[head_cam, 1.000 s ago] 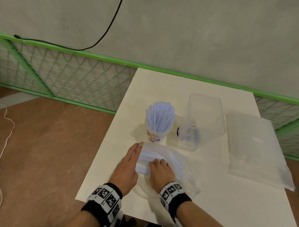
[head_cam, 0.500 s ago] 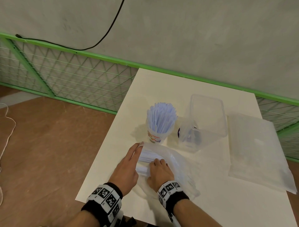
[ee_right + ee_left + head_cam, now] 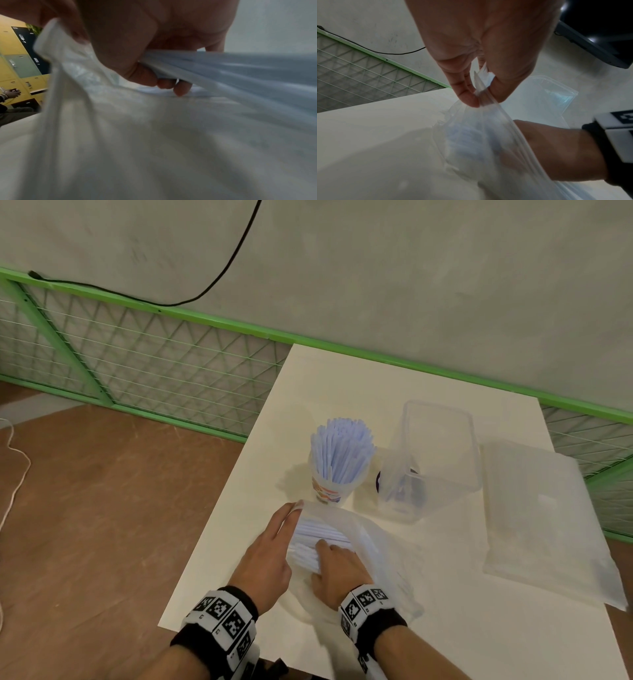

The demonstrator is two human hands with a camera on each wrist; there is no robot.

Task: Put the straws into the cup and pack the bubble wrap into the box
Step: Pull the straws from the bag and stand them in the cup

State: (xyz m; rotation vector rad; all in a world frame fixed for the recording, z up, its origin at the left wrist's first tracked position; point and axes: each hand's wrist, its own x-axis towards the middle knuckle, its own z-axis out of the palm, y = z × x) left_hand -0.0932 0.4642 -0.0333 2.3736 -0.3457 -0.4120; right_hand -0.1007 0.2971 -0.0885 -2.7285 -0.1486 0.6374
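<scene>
A clear plastic bag [image 3: 370, 539] lies on the white table [image 3: 342, 392] near its front edge, with pale blue straws [image 3: 318, 537] inside. My left hand [image 3: 270, 546] pinches the bag's open rim [image 3: 481, 89] between thumb and fingertips. My right hand [image 3: 337, 568] is inside the bag, its fingers curled round a bundle of straws [image 3: 223, 65]. Behind the bag stands a paper cup [image 3: 330, 491] full of upright straws [image 3: 342, 450]. To its right stands a clear plastic box [image 3: 435, 453]. Folded bubble wrap [image 3: 544, 522] lies at the table's right side.
A green-framed wire fence [image 3: 137, 364] runs behind the table, below a grey wall with a black cable [image 3: 219, 272]. Brown floor [image 3: 85, 525] lies to the left. In the right wrist view, yellow cabinets [image 3: 18, 65] and another person's hand [image 3: 10, 93] are far off.
My right hand has shifted slightly back toward me inside the bag. The left hand keeps its hold on the bag's rim.
</scene>
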